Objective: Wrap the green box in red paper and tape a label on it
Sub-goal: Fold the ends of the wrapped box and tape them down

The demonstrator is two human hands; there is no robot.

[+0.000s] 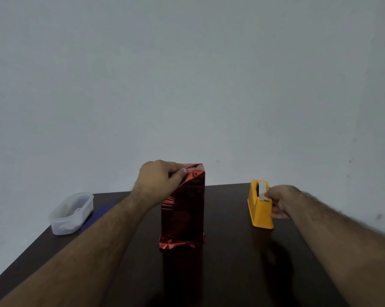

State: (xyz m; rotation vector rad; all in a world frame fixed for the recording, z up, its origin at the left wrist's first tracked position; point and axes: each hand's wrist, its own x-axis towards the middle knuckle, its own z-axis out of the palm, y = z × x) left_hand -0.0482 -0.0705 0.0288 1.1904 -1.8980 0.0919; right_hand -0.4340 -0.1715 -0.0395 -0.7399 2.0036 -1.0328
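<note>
From the head view, the box (pixel 182 209) stands upright near the middle of the table (pixel 231 273), a little toward its far edge, already covered in shiny red paper (pixel 184 242); none of the green shows. The paper flares out crumpled around the foot and is gathered in folds at the top.

The left hand (pixel 159 180) rests on the box's upper left corner, fingers closed on the folded paper there with the thumb pressing against the top flap. Most likely it is pinning the fold flat so it does not spring open while tape is fetched.

The right hand (pixel 280 201) is at the yellow tape dispenser (pixel 261 209), which sits to the right of the box, near the table's far right corner. Its fingertips are pinched on the free end of the white tape (pixel 262 192) at the cutter, while the lower fingers lie against the dispenser's side, probably to steady it for the pull.

A clear plastic tub (pixel 70 213) sits at the far left corner, with something blue (pixel 96 216) just beside it, too blurred to identify. No label can be made out.
</note>
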